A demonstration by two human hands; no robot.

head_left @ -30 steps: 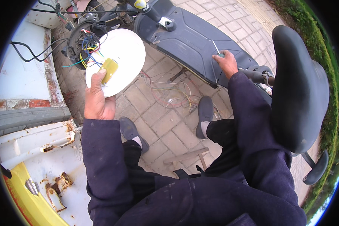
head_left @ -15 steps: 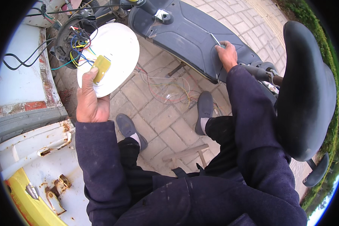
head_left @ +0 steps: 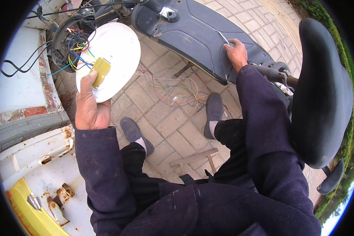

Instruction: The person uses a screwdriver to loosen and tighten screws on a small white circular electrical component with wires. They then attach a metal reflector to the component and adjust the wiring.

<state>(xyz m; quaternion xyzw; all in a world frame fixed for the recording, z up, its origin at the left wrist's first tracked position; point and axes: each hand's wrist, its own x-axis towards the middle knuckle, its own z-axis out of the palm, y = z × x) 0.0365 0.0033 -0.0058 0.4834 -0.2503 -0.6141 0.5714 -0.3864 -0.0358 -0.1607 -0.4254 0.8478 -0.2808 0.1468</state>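
My left hand [head_left: 91, 106] grips a white oval plate [head_left: 122, 59], its thumb pressing a flat yellow part [head_left: 101, 70] against the face. Colored wires [head_left: 76, 45] hang over the plate's left side from a round black housing [head_left: 61, 53]. My right hand [head_left: 236, 54] is closed on a thin metal-shafted screwdriver [head_left: 223, 37], resting at the dark grey footboard [head_left: 188, 27] of a scooter; its handle is mostly hidden by my fingers.
A black saddle [head_left: 318, 94] stands at my right. Rusty white and yellow metal bodywork [head_left: 23, 149] is on my left. Loose thin wires [head_left: 177, 96], my feet and a small wooden piece [head_left: 192, 157] are on the brick paving [head_left: 165, 122]. A hedge lines the far right.
The scene has shifted slightly in view. My left hand and the plate have moved a little leftward, and my right hand, still on the screwdriver, sits a little higher in the picture.
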